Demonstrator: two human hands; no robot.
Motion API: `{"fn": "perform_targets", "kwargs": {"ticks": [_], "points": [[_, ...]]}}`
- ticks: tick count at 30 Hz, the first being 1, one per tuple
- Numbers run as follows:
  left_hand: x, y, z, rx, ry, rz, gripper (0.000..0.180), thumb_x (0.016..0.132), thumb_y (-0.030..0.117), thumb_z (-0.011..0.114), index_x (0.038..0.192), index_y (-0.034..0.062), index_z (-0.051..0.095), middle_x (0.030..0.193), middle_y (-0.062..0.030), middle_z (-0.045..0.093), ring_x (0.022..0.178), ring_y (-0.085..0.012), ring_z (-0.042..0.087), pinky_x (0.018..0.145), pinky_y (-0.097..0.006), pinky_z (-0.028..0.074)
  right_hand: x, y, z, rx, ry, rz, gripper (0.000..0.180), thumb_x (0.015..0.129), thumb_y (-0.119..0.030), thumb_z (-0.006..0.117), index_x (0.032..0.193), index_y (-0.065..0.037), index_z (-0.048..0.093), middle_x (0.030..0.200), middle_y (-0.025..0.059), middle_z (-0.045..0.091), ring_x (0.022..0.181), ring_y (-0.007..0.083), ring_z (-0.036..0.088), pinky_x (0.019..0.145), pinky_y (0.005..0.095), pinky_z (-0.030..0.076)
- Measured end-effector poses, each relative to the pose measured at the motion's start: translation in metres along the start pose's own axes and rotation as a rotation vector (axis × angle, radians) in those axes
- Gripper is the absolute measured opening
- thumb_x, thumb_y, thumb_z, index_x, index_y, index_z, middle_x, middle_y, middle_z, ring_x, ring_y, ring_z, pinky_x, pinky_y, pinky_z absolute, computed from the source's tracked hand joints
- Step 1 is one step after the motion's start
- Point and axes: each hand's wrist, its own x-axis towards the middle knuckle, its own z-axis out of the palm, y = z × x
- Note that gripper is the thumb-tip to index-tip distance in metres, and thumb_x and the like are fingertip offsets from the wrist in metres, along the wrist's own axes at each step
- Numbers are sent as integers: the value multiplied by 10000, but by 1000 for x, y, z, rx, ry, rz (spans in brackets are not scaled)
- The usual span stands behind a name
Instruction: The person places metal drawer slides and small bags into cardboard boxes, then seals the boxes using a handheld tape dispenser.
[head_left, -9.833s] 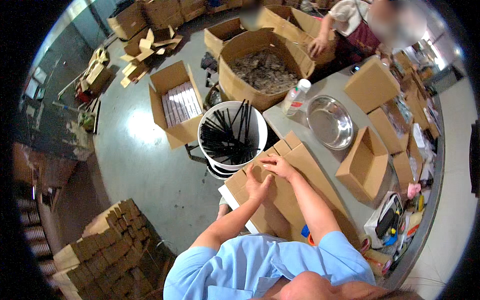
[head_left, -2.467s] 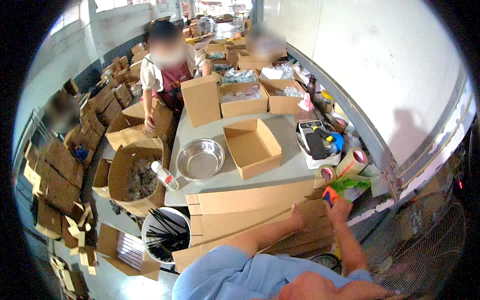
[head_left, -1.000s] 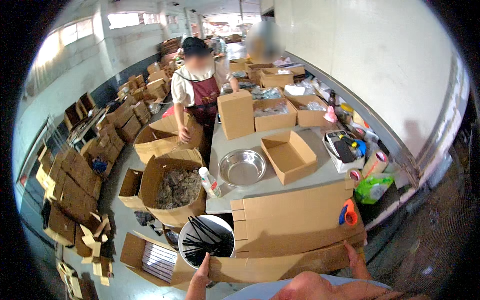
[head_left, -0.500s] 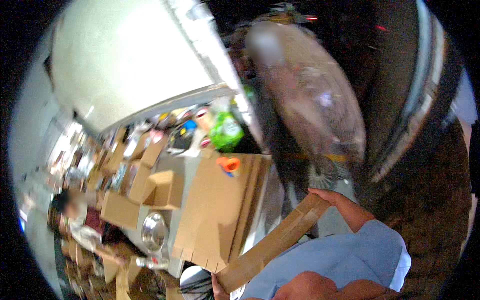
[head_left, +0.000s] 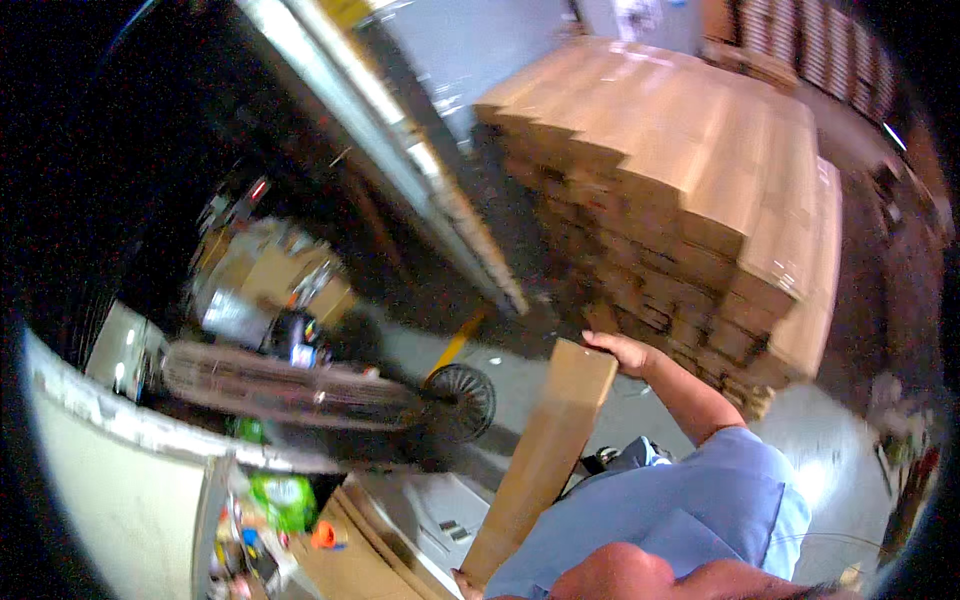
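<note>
A long, narrow cardboard box (head_left: 540,465) is held slanting across the front of my body, one end high and one end low. My right hand (head_left: 625,352) grips its upper, farther end, with the fingers over the end edge. Only a bit of my left hand (head_left: 466,584) shows at the lower end, pressed to the box near the picture's bottom edge. At lower left, near that hand, lie flat cardboard sheets (head_left: 350,560) with an orange tape dispenser (head_left: 325,534) on them.
A tall stack of brown cartons (head_left: 700,180) fills the far right. To the left stands what looks like a large fan (head_left: 290,385) with a round ribbed base (head_left: 460,403). A green bag (head_left: 285,500) sits behind the sheets. A metal door edge (head_left: 430,170) rises ahead.
My view has swung to the right, with the box still in both hands. The carton stack has come into view; the bench and co-worker on the left have gone out of it.
</note>
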Motion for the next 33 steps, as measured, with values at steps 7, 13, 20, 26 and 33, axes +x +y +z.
{"fn": "perform_targets", "kwargs": {"ticks": [7,13,20,26,33], "points": [[31,-10,53,121,-319,-178,688,842,633,467,1231,67,503,1183,-105,568,1079,-277,554,903,-450,453,-177,-14,47,307,47,-846,911,623,-437,829,1318,-11,422,1293,100,500,1165,201,490,946,373,413],[28,-25,88,168,-569,-326,685,845,623,473,1244,67,489,1197,-104,558,1087,-279,547,906,-453,450,-269,-24,85,114,379,-960,1205,493,-433,899,1406,-14,234,1391,95,377,1262,220,382,1047,398,313],[-29,-72,162,274,-816,-466,682,848,611,480,1259,67,472,1214,-102,546,1097,-280,538,909,-457,447,-339,-17,29,348,1067,-1426,600,867,-503,498,1294,-89,426,1230,74,500,1115,219,500,923,379,430],[-103,-142,246,462,-860,-447,462,914,182,531,1334,87,364,1234,-82,498,1142,-250,494,973,-426,404,-401,-81,-136,552,1068,-1357,534,872,-470,514,1252,-99,467,1105,79,564,1022,231,548,877,357,452],[-197,-235,440,210,-1029,-145,691,934,349,520,1434,50,148,1452,-117,242,1355,-209,211,1096,-376,215,-364,-212,-348,377,923,-956,713,861,-553,510,1340,-40,384,1251,133,506,1105,253,511,939,379,414]]}}
